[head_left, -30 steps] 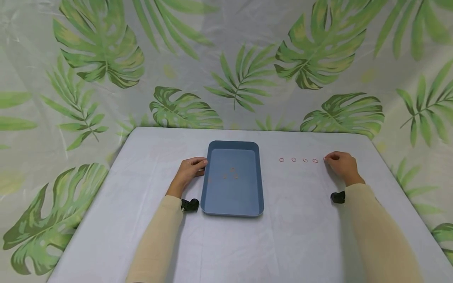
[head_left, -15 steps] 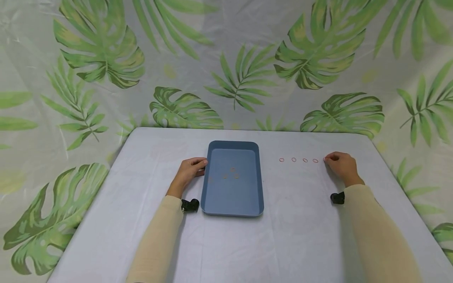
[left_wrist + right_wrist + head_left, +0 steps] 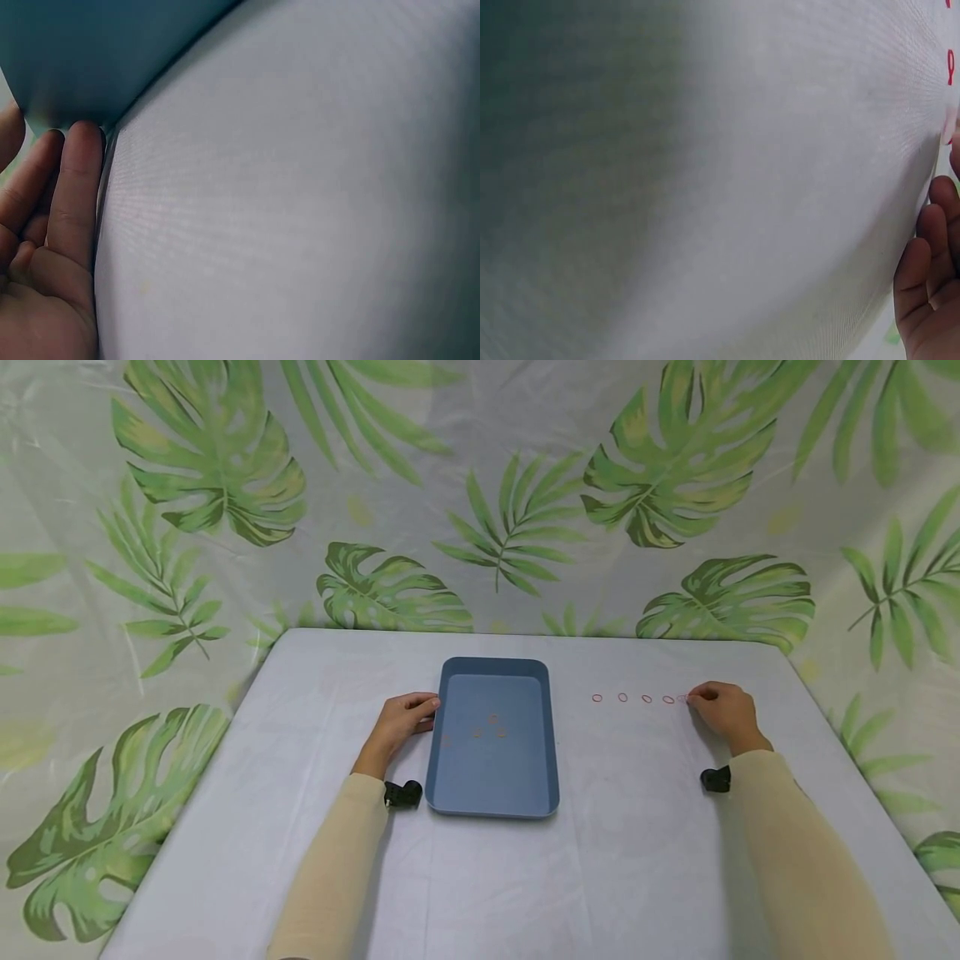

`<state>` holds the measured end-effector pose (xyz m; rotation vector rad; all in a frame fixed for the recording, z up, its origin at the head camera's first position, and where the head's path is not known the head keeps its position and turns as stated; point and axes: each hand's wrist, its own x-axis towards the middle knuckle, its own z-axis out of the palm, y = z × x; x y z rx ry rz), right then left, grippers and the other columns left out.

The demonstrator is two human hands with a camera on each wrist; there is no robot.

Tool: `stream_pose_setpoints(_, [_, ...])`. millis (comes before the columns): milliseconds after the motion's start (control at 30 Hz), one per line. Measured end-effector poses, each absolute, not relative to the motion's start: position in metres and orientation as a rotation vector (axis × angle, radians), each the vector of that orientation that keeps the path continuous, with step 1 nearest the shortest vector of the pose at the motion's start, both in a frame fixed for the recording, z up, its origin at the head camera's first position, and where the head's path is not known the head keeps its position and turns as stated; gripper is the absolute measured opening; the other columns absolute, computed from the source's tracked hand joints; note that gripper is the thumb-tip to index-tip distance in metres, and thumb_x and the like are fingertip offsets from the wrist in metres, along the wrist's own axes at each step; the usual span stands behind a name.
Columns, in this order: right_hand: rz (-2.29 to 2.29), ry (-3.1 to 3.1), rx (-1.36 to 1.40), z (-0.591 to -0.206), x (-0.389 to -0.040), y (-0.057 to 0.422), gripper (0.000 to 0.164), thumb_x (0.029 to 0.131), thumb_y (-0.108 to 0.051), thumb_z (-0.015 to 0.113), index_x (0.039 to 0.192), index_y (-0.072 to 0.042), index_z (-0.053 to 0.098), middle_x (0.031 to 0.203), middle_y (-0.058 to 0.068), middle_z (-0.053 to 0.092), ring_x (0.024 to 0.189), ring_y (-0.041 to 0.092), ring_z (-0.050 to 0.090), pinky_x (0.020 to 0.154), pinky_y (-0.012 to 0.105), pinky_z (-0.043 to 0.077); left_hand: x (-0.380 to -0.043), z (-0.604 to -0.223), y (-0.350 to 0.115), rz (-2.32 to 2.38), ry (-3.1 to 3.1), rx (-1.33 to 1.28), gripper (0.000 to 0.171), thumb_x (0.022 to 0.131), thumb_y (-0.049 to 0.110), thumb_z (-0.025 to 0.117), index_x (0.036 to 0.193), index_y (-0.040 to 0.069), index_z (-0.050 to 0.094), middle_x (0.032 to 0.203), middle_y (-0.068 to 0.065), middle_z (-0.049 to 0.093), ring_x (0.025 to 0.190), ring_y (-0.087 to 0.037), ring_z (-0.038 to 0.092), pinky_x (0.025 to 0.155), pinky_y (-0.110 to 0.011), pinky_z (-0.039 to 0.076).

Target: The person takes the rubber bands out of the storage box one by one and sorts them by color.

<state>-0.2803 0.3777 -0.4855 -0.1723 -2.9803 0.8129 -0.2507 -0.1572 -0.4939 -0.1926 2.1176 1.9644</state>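
Note:
My left hand [image 3: 403,717] rests at the left side of a blue rectangular tray [image 3: 491,785], straight fingers [image 3: 79,180] touching its outer wall. Inside the tray lie several tiny pale orange pieces [image 3: 492,719], too small to make out. My right hand [image 3: 726,708] is at the right end of a row of small red rings [image 3: 647,699] on the white cloth. Thumb and forefinger pinch a small pinkish piece [image 3: 949,126], its kind unclear, over the last ring. The other fingers [image 3: 913,262] lie loosely bent near the cloth.
A white cloth [image 3: 630,860] covers the table, which ends in front of a leaf-patterned curtain [image 3: 510,527]. Black wrist cameras [image 3: 403,794] sit at both sleeves. The tray stands left of the ring row.
Both hands and the tray stay almost in place. A pinkish piece now shows at my right fingertips, slightly further left, over the last red ring.

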Motion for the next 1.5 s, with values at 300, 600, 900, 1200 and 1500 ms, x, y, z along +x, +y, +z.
stream_pose_setpoints(300, [0.840, -2.998, -0.159, -0.478, -0.278, 0.376, 0.031, 0.100, -0.023, 0.053, 0.113, 0.002, 0.066, 0.116, 0.028, 0.063, 0.107, 0.044, 0.055, 0.081, 0.050, 0.050, -0.252, -0.495, -0.157, 1.954, 2.124, -0.194, 0.040, 0.098, 0.023, 0.064, 0.133, 0.004, 0.062, 0.135, -0.019, 0.060, 0.098, -0.007, 0.066, 0.091, -0.026, 0.061])
stream_pose_setpoints(600, [0.754, -2.960, 0.096, -0.461, -0.281, 0.349, 0.025, 0.097, -0.016, 0.059, 0.111, 0.003, 0.067, 0.112, 0.026, 0.061, 0.100, 0.040, 0.058, 0.079, 0.051, 0.051, -0.252, -0.496, -0.158, 1.953, 2.119, -0.179, 0.041, 0.098, 0.024, 0.064, 0.134, 0.004, 0.062, 0.136, -0.019, 0.060, 0.103, -0.009, 0.066, 0.093, -0.027, 0.060])
stream_pose_setpoints(900, [0.622, -2.941, 0.432, -0.432, -0.275, 0.298, 0.023, 0.095, -0.012, 0.063, 0.114, 0.001, 0.069, 0.115, 0.023, 0.063, 0.102, 0.040, 0.059, 0.085, 0.057, 0.051, -0.253, -0.498, -0.155, 1.957, 2.140, -0.176, 0.038, 0.098, 0.023, 0.065, 0.131, 0.004, 0.064, 0.132, -0.018, 0.063, 0.099, -0.008, 0.067, 0.092, -0.027, 0.061])
stream_pose_setpoints(1200, [0.709, -2.939, 0.863, -0.396, -0.260, 0.226, 0.025, 0.093, -0.013, 0.069, 0.116, -0.002, 0.068, 0.116, 0.017, 0.067, 0.105, 0.036, 0.062, 0.092, 0.051, 0.054, -0.253, -0.495, -0.155, 1.970, 2.131, -0.166, 0.039, 0.099, 0.021, 0.064, 0.132, 0.002, 0.062, 0.134, -0.020, 0.061, 0.099, -0.007, 0.067, 0.092, -0.027, 0.061])
stream_pose_setpoints(1500, [0.690, -2.870, 1.160, -0.389, -0.250, 0.160, 0.024, 0.092, -0.010, 0.069, 0.115, -0.003, 0.070, 0.113, 0.014, 0.069, 0.102, 0.032, 0.064, 0.090, 0.046, 0.056, -0.252, -0.499, -0.157, 1.971, 2.151, -0.154, 0.041, 0.099, 0.022, 0.064, 0.132, 0.000, 0.062, 0.133, -0.020, 0.061, 0.101, -0.007, 0.066, 0.091, -0.026, 0.061])
